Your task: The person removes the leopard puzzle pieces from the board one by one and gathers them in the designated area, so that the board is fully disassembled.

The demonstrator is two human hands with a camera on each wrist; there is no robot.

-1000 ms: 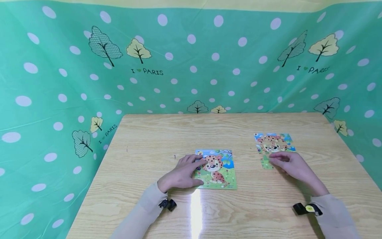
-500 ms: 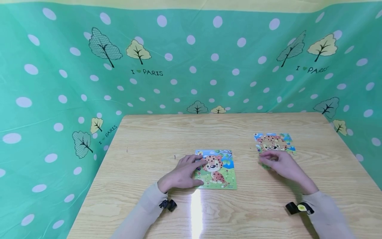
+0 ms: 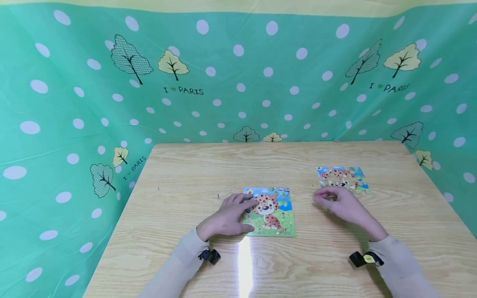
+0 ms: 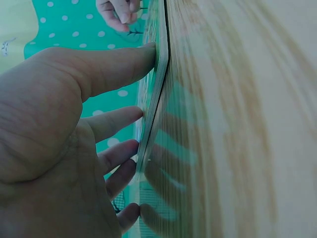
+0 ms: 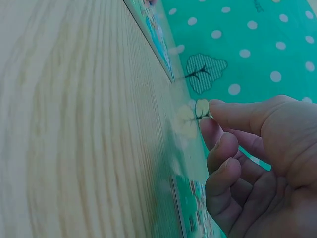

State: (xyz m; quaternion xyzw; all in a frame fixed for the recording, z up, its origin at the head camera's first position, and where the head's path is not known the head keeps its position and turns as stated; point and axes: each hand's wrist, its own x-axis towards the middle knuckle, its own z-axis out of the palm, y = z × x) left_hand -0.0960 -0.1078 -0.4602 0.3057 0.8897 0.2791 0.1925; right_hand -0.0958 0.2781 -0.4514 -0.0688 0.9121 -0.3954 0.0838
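Left hand (image 3: 227, 217) on leopard puzzle (image 3: 271, 211)

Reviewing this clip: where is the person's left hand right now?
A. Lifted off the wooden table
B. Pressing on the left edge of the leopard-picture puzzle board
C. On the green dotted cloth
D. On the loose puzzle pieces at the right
B: the left hand lies flat with its fingers on the left edge of the leopard-picture puzzle board, which rests on the wooden table.

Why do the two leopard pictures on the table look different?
The leopard board in the middle shows a whole, tidy picture under the left hand. The loose puzzle pieces farther right form a jagged patch that only shows the leopard's face, beside the right hand. Both share the same leopard and colours.
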